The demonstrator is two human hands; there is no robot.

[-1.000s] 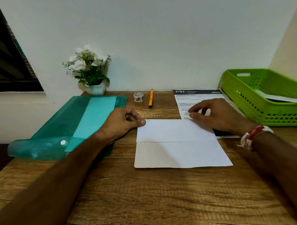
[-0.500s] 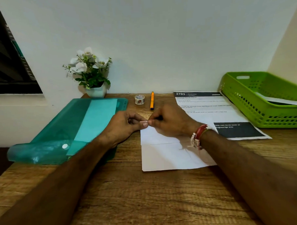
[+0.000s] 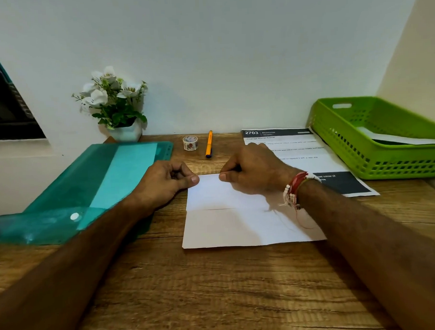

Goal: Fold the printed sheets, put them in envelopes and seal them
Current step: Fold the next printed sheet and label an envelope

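Note:
A white folded sheet (image 3: 226, 226) lies blank side up in the middle of the wooden desk, with a crease across it. My left hand (image 3: 166, 183) pinches its far left corner, thumb on top and fingers curled. My right hand (image 3: 253, 173) pinches the same far folded edge a little to the right, thumb tip on the paper. A flat printed sheet (image 3: 308, 161) headed "2703" lies behind my right hand. No envelope shows plainly.
A teal plastic folder (image 3: 87, 185) with a snap button lies at the left. A tape roll (image 3: 190, 142) and an orange pen (image 3: 208, 144) sit by the wall, beside a flower pot (image 3: 125, 132). A green basket (image 3: 398, 167) at the right holds white paper (image 3: 404, 139).
My right hand went from the sheet's far right end to meet my left thumb at the corner, then slid a short way right along the far edge. The left hand stayed.

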